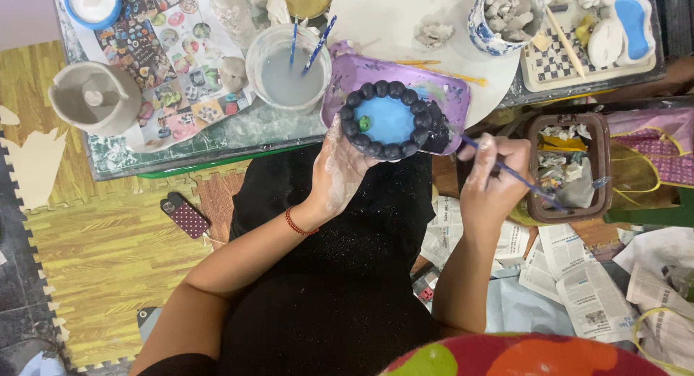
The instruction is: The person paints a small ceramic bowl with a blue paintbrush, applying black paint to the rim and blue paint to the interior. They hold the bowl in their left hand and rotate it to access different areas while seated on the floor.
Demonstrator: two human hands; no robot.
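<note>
My left hand point(337, 168), smeared with white clay, holds up a small round clay dish point(389, 120) from below. The dish has a light blue centre, a green spot and a rim of dark blue beads. My right hand point(493, 179) grips a thin blue paintbrush point(522, 178), its tip reaching toward the dish's right rim. Behind the dish lies a purple tray point(441, 87) used as a palette.
On the low table stand a water cup point(287, 72) with two brushes, a grey clay pot point(94, 97), a patterned cup of clay scraps point(504, 18) and a white board point(390, 18). A brown bin point(567, 166) and newspapers point(578, 275) lie on the floor at right, a phone point(185, 215) at left.
</note>
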